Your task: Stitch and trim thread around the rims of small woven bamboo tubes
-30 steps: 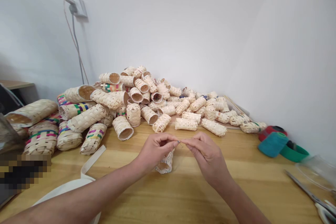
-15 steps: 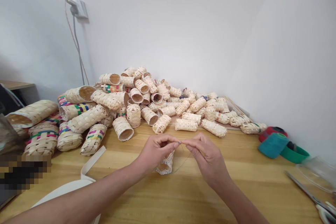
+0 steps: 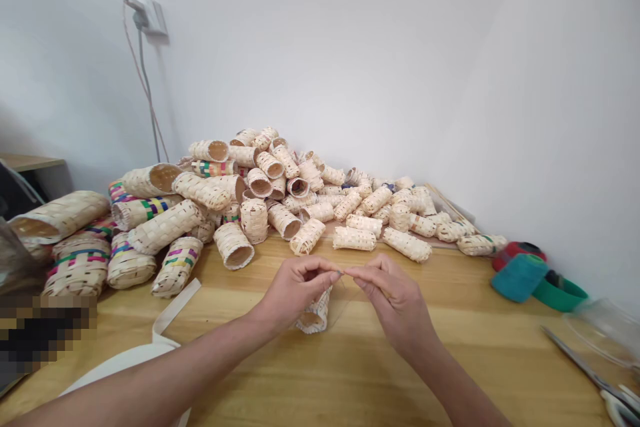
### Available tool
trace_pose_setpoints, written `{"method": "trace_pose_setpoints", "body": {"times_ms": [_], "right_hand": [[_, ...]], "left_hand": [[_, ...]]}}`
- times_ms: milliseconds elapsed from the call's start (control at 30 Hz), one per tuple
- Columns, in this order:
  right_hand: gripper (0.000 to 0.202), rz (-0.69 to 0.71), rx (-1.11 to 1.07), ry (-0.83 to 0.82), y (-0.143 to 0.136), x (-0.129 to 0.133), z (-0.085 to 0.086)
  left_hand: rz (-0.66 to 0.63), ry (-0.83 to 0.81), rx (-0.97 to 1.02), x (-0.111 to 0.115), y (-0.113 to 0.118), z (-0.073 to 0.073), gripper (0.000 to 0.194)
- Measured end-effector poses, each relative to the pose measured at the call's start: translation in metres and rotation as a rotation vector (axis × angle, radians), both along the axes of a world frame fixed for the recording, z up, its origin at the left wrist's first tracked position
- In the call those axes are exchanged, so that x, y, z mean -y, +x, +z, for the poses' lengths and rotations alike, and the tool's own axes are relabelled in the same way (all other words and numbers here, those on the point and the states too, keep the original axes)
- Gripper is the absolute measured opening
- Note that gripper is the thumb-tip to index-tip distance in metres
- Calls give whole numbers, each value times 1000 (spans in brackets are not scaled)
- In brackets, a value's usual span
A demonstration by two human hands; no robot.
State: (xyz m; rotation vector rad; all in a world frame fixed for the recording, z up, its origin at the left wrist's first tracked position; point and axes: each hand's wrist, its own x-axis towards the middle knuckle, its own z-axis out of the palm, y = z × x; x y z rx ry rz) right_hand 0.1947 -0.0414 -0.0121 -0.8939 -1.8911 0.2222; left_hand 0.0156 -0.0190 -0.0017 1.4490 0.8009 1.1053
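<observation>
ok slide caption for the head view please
Left hand and right hand meet at a fine thread before a heap of woven tubes.

Bench (image 3: 370, 380): honey-yellow wood, darker grain streaks running side to side. Basket pile (image 3: 260, 217) along far edge: mostly pale cream, checked weave, scattered dark flecks. Banded basket (image 3: 177, 267), pile's front left: magenta and green dashes on cream. Small basket (image 3: 323, 308), mid-bench: cream, whitish rim. Thread (image 3: 341, 272): blue-green where pinched; loose length too fine to tell. Toward far right corner: spool (image 3: 506, 255) red, cone (image 3: 520, 278) teal, ring (image 3: 567, 295) green. Scissors (image 3: 575, 355), right side: grey blades, white handles. Strap (image 3: 175, 307), left side: plain off-white.
</observation>
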Motion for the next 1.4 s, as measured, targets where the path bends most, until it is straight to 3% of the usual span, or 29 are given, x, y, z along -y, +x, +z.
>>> {"method": "trace_pose_setpoints", "body": {"times_ms": [467, 833, 933, 1100, 1200, 1400], "right_hand": [[17, -72, 38, -43, -5, 3, 3], [21, -10, -146, -374, -4, -3, -3], [19, -42, -73, -292, -1, -2, 1], [19, -130, 90, 1, 9, -4, 9], [17, -136, 50, 0, 10, -4, 9], [23, 3, 57, -58, 0, 2, 7]], "left_hand": [[19, 14, -18, 1, 0, 0, 23], [-21, -3, -10, 1, 0, 0, 28], [-13, -17, -13, 0, 0, 0, 29], [31, -19, 0, -2, 0, -1, 34], [25, -21, -9, -1, 0, -1, 33], [18, -6, -35, 0, 0, -1, 30]]}}
